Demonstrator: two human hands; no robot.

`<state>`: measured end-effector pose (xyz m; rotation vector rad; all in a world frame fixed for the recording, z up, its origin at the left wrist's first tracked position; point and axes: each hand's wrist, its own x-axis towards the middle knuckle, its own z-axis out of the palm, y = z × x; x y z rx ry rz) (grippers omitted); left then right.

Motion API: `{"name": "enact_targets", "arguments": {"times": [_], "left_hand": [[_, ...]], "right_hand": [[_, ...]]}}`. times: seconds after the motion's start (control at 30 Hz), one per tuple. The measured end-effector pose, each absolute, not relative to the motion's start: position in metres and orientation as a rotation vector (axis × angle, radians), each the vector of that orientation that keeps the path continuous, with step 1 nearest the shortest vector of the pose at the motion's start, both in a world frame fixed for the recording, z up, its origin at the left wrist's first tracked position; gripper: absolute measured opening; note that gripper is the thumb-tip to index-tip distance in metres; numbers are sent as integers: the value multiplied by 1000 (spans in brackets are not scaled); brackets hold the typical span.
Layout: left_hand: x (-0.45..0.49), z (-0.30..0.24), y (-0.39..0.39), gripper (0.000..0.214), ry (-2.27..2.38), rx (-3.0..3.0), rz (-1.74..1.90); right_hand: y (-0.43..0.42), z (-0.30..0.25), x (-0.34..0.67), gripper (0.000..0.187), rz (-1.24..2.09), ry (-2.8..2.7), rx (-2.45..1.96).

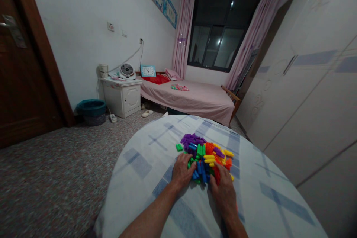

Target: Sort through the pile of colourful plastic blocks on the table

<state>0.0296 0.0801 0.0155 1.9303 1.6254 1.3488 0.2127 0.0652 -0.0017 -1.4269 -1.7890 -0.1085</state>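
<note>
A heap of small plastic building pieces (201,150) in purple, green, blue, yellow, orange and red lies on the cloth-covered round table (134,189). My left hand (182,170) rests against the heap's near left side, thumb apart from the fingers, by some green and blue pieces. On the near right side, my right hand (223,187) touches the heap with thumb and fingers parted around red pieces (216,174). Both hands look loosely cupped, and some fingertips are hidden among the pieces. A green piece (179,147) lies slightly apart at the left.
Beyond the table stands a bed (195,96) with a pink sheet. A white bedside cabinet (122,96) carries a small fan (127,71). A teal-rimmed bin (92,113) is on the floor at the left. White wardrobe doors (304,93) rise along the right.
</note>
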Motion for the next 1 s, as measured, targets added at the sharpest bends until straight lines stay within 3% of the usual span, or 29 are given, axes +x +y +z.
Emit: {"name": "enact_targets", "arguments": {"times": [1.0], "left_hand": [[29, 21, 78, 29, 1632, 1923, 1326]], "right_hand": [[67, -4, 215, 45, -82, -1801, -1425]]}}
